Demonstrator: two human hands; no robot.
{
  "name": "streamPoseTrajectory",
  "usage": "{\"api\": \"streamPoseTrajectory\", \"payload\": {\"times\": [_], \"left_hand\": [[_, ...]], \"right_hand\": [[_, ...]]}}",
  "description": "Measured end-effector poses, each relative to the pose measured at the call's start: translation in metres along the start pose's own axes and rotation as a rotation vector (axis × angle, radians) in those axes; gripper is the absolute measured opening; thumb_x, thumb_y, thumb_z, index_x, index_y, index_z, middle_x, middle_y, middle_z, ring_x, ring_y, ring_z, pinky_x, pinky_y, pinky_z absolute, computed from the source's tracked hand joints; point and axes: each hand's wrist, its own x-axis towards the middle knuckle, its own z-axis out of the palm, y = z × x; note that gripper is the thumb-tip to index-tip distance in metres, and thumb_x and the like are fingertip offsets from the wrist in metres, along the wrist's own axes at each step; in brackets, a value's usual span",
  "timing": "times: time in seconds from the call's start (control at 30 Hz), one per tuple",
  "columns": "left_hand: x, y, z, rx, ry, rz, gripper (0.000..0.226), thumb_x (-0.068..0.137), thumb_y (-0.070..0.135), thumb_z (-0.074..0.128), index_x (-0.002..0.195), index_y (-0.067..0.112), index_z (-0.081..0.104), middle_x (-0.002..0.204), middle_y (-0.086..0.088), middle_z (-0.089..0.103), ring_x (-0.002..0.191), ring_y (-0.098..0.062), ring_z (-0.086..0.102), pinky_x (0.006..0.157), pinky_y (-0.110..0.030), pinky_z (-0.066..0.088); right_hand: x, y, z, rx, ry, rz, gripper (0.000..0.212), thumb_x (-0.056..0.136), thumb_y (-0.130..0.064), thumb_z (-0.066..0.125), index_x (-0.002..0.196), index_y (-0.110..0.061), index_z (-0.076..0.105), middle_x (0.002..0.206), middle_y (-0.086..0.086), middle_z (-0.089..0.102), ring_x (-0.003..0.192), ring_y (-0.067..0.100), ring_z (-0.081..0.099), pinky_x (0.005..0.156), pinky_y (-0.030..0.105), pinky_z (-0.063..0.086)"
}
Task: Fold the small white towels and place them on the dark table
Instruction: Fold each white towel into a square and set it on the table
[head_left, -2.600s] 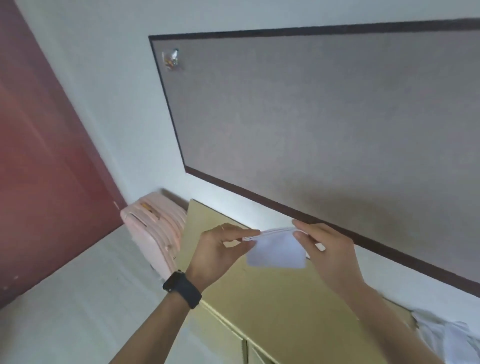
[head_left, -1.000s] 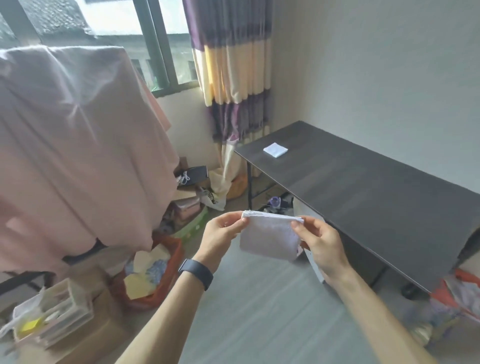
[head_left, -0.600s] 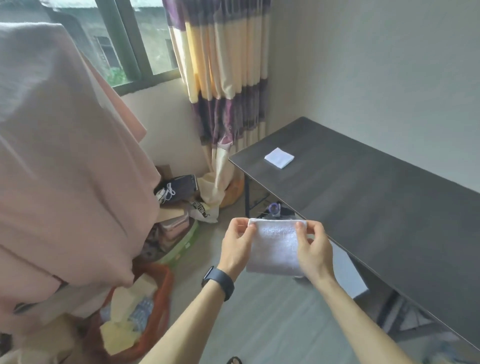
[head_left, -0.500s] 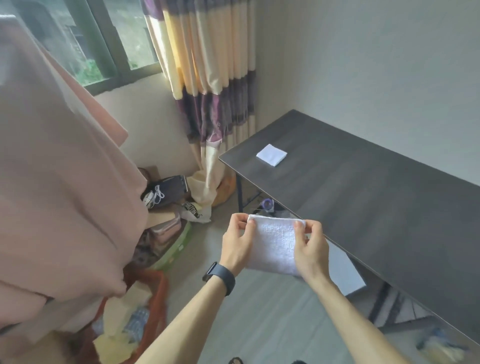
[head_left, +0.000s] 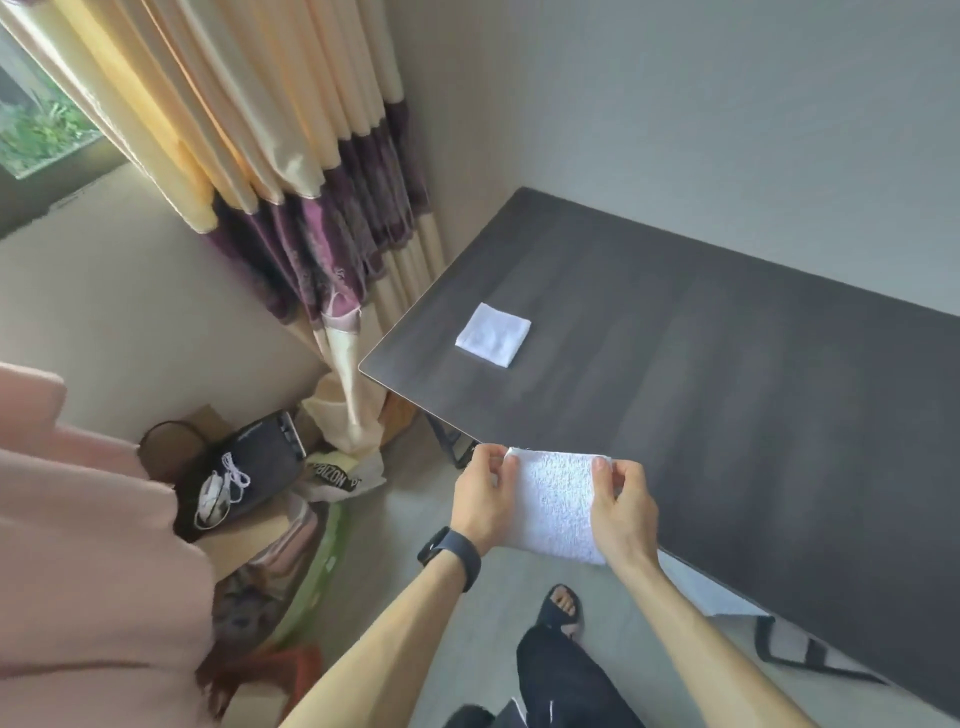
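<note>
I hold a small folded white towel (head_left: 555, 503) in the air just in front of the dark table's (head_left: 727, 374) near edge. My left hand (head_left: 484, 500) pinches its top left corner and my right hand (head_left: 621, 506) pinches its top right corner, so the cloth hangs flat between them. Another folded white towel (head_left: 493, 335) lies flat on the table near its left end, well beyond my hands.
A striped cream and purple curtain (head_left: 291, 171) hangs left of the table. Bags, boxes and a black case (head_left: 249, 467) clutter the floor at the left. Pink fabric (head_left: 78, 571) fills the lower left. My sandalled foot (head_left: 563, 610) stands on the grey floor.
The view has swung from a wall board round to the dark table and then closed in on it. Both hands have kept hold of the folded towel throughout.
</note>
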Motion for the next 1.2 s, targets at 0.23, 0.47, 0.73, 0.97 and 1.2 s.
{"api": "streamPoseTrajectory", "payload": {"times": [0.23,0.47,0.73,0.97,1.2], "left_hand": [[0.122,0.026,0.027,0.134,-0.173,-0.047,0.018,0.098,0.034,0.046,0.113,0.025,0.05,0.106,0.005,0.057,0.097,-0.019,0.054,0.088,-0.035,0.048],[0.232,0.04,0.065,0.297,-0.383,0.022,0.027,0.104,0.038,0.036,0.122,0.023,0.049,0.117,0.003,0.056,0.099,-0.016,0.055,0.087,-0.032,0.046],[0.333,0.038,0.102,0.419,-0.485,0.073,0.016,0.103,0.042,0.029,0.108,0.035,0.043,0.112,0.01,0.053,0.093,-0.015,0.056,0.085,-0.04,0.051],[0.368,0.027,0.122,0.566,-0.492,0.142,0.02,0.101,0.049,0.032,0.103,0.034,0.045,0.104,0.011,0.055,0.084,-0.02,0.059,0.077,-0.04,0.052],[0.374,0.017,0.121,0.53,-0.48,0.361,0.044,0.096,0.04,0.053,0.137,0.029,0.042,0.136,0.009,0.041,0.106,-0.016,0.053,0.08,-0.035,0.052]], "right_hand": [[0.097,-0.013,0.03,-0.022,0.088,0.145,0.023,0.102,-0.039,0.043,0.102,-0.017,0.05,0.089,-0.011,0.056,0.085,0.018,0.054,0.075,0.032,0.038],[0.185,-0.015,0.057,-0.103,0.216,0.248,0.02,0.103,-0.039,0.039,0.1,-0.021,0.048,0.089,-0.011,0.057,0.083,0.014,0.056,0.072,0.033,0.041],[0.272,0.004,0.097,-0.195,0.284,0.352,0.021,0.103,-0.04,0.035,0.099,-0.022,0.045,0.097,-0.008,0.056,0.088,0.02,0.056,0.072,0.035,0.043],[0.31,0.024,0.112,-0.398,0.337,0.372,0.025,0.103,-0.04,0.029,0.102,-0.02,0.044,0.106,-0.007,0.053,0.084,0.027,0.054,0.075,0.039,0.04],[0.312,0.034,0.117,-0.552,0.482,0.399,0.037,0.099,-0.038,0.042,0.127,-0.016,0.052,0.124,0.002,0.059,0.114,0.027,0.049,0.086,0.044,0.047]]}}
